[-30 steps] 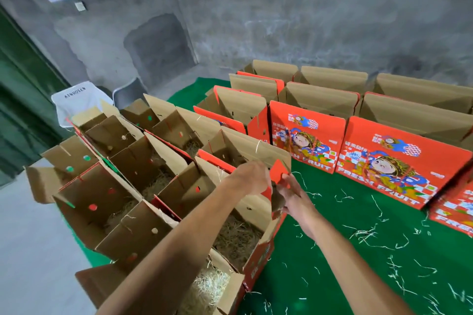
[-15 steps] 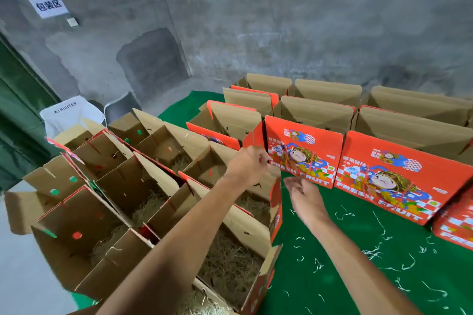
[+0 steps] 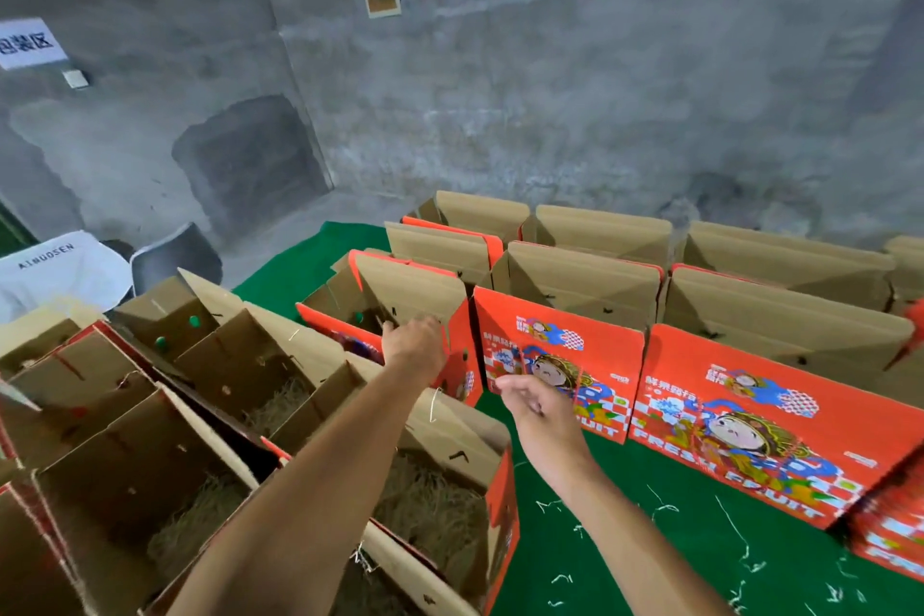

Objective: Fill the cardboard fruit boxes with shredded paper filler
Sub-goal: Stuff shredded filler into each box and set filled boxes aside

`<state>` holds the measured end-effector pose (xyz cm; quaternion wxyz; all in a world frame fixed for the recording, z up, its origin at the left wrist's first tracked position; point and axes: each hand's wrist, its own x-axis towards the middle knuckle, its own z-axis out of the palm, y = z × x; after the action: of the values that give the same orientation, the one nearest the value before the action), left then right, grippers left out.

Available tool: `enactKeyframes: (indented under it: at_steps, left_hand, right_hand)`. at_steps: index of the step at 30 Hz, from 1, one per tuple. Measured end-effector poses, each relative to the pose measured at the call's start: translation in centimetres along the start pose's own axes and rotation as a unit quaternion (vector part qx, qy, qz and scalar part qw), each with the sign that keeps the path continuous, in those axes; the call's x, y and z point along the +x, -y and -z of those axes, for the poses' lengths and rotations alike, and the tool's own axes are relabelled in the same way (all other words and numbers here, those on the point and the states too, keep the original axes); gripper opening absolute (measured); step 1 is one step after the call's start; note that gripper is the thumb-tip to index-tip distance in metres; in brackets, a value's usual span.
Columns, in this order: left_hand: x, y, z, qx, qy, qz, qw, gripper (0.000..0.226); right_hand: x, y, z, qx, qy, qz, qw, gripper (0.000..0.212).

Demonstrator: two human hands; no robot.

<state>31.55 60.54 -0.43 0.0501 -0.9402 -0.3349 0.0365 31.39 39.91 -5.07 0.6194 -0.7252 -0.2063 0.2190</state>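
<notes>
While I stand over a green mat, a grey wall fills the view from 10 to 2 o'clock. Red fruit boxes with raised brown flaps line up from 12 to 3 o'clock. Open boxes crowd from 7 to 10 o'clock, several holding pale filler at their bottoms. My left hand reaches to 12 o'clock, against the flap of an open box; I cannot tell whether it grips. My right hand hovers at centre, fingers loosely curled, holding nothing. Filler scraps dot the mat at 5 o'clock.
</notes>
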Motion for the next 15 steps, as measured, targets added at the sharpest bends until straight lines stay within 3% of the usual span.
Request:
enactKeyframes:
  at_steps: [7,11,15]
  left_hand:
    - [-1.5,-1.2,0.9,0.041,0.051,-0.044,0.997,0.036]
    - [-4.2,-3.5,1.9,0.060,0.088,-0.083,0.991,0.034]
    - [-7.7,-7.4,3.1,0.061,0.053,-0.136,0.987,0.039]
  right_hand:
    - [-0.6,-2.3,0.5,0.038,-0.026,-0.049,0.998,0.024]
    - [-1.9,-1.6,0.0,0.059,-0.034,-0.066,0.995,0.016]
    - [-3.5,-0.3,2.1,0.062,-0.064,-0.072,0.993,0.013]
